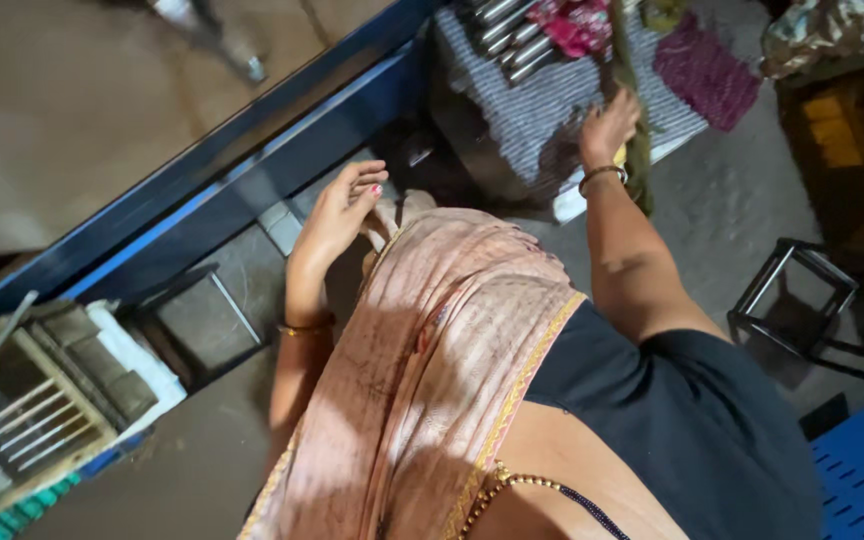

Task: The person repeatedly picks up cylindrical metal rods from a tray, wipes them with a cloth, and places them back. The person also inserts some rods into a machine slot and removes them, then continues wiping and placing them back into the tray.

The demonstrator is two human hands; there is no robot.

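Olive cloth strip [638, 150] in right hand [607, 125]

Honestly not much here in the way of packaging. No labels, signs or screens anywhere that I can spot. The closest thing is a crinkly bag or wrapper [832, 30] with a shiny mottled brown-and-cream look, bunched up in the top right corner of the view, too cut off to tell if it's really a package.
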